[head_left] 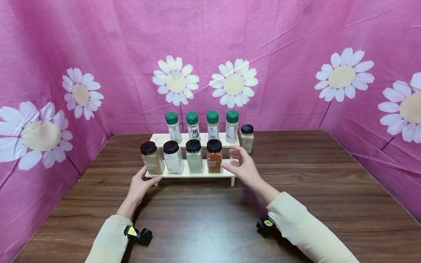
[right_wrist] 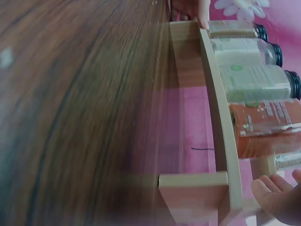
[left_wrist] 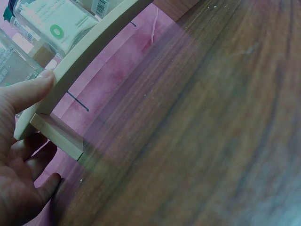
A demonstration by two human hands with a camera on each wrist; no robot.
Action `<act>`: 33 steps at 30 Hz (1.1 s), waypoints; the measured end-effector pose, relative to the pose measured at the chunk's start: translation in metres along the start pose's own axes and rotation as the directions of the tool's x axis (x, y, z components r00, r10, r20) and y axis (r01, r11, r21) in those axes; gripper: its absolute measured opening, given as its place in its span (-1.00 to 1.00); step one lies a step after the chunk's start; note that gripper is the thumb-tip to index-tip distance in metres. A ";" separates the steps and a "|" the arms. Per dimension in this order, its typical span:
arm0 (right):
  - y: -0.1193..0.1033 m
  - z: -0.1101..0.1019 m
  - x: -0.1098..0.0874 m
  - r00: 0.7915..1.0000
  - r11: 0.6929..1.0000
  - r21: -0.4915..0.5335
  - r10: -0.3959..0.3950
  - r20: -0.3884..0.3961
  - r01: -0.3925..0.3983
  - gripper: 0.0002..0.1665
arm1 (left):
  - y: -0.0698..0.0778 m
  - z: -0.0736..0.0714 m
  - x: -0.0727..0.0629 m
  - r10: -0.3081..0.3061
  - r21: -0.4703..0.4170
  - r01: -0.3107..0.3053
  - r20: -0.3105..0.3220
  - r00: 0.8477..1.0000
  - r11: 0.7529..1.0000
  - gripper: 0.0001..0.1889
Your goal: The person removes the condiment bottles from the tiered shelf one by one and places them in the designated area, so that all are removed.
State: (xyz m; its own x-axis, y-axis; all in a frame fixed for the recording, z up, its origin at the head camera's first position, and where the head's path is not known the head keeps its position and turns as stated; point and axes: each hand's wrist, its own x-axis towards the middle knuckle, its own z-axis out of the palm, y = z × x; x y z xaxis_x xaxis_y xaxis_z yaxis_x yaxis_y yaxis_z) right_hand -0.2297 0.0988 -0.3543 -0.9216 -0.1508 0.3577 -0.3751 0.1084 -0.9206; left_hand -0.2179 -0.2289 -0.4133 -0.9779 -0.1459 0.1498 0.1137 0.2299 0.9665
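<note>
A two-tier wooden rack [head_left: 200, 175] stands on the table. My left hand [head_left: 139, 188] grips its lower left end, thumb on the shelf's front edge and fingers beneath, as the left wrist view shows. Black-lidded spice jars line the lower shelf: a brown one [head_left: 152, 163], a white one [head_left: 173, 161], a pale green one [head_left: 194, 160] and an orange-red pepper jar [head_left: 215, 160]. Beside the pepper jar, at the rack's right end, my right hand [head_left: 246, 170] holds nothing, its fingers loosely bent. In the right wrist view a gap separates this hand [right_wrist: 282, 200] from the jar.
Several green-capped shakers [head_left: 212, 128] stand on the upper shelf. Another black-lidded jar [head_left: 247, 139] is on the table just right of the rack. Behind the brown wooden table [head_left: 197, 219] hangs a pink cloth [head_left: 131, 54] with daisies.
</note>
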 end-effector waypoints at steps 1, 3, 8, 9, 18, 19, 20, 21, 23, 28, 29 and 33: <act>0.000 0.003 0.001 1.000 1.000 -0.005 0.007 0.006 -0.007 -0.32 | 0.000 0.000 0.000 0.001 -0.001 -0.001 0.001 1.000 1.000 -0.34; -0.002 0.009 0.002 0.999 0.999 -0.014 0.029 0.017 -0.029 -0.32 | 0.001 0.000 0.000 0.003 -0.007 -0.003 0.000 1.000 1.000 -0.33; -0.014 0.024 0.003 0.998 0.998 -0.027 0.051 0.022 -0.051 -0.32 | 0.000 0.000 0.000 0.009 -0.001 -0.009 -0.005 1.000 1.000 -0.33; -0.017 0.027 0.003 0.999 0.998 -0.026 0.050 0.019 -0.049 -0.32 | 0.000 0.000 0.000 0.007 0.001 -0.007 -0.007 1.000 1.000 -0.33; 0.005 0.039 0.011 0.999 0.992 -0.124 0.004 -0.052 -0.010 -0.35 | 0.000 0.000 -0.001 -0.004 0.000 0.004 -0.002 1.000 1.000 -0.33; 0.006 0.040 0.012 0.998 0.990 -0.139 0.003 -0.065 -0.012 -0.35 | 0.001 0.000 0.000 -0.003 -0.001 0.003 -0.005 1.000 1.000 -0.34; 0.006 0.040 0.013 0.997 0.988 -0.156 0.002 -0.078 -0.014 -0.36 | 0.001 0.000 0.000 -0.002 -0.001 0.002 -0.006 1.000 1.000 -0.34; 0.006 0.041 0.013 0.996 0.985 -0.172 0.003 -0.092 -0.019 -0.37 | 0.002 0.000 0.000 -0.001 0.000 0.001 -0.008 1.000 1.000 -0.35; 0.005 0.043 0.013 0.993 0.977 -0.212 0.001 -0.120 -0.026 -0.38 | 0.003 0.000 0.000 -0.003 0.007 0.003 -0.012 1.000 1.000 -0.35; 0.002 0.046 0.015 0.985 0.960 -0.271 0.017 -0.173 -0.064 -0.40 | 0.006 0.001 0.000 -0.029 0.009 0.029 -0.004 1.000 1.000 -0.34; 0.002 0.047 0.015 0.984 0.958 -0.278 0.018 -0.179 -0.068 -0.41 | 0.007 0.001 -0.001 -0.033 0.010 0.033 0.000 0.999 0.999 -0.34; 0.001 0.047 0.015 0.981 0.959 -0.272 0.023 -0.193 -0.076 -0.41 | 0.007 0.001 -0.002 -0.040 0.003 0.040 0.007 0.999 0.999 -0.34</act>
State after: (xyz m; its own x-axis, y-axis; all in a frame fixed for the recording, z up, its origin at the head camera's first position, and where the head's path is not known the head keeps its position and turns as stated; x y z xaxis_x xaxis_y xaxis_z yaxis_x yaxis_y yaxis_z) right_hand -0.2395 0.0503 -0.3569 -0.9320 0.0441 0.3599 -0.3169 0.3831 -0.8677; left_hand -0.2153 -0.2262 -0.4067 -0.9830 -0.1479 0.1093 0.0739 0.2265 0.9712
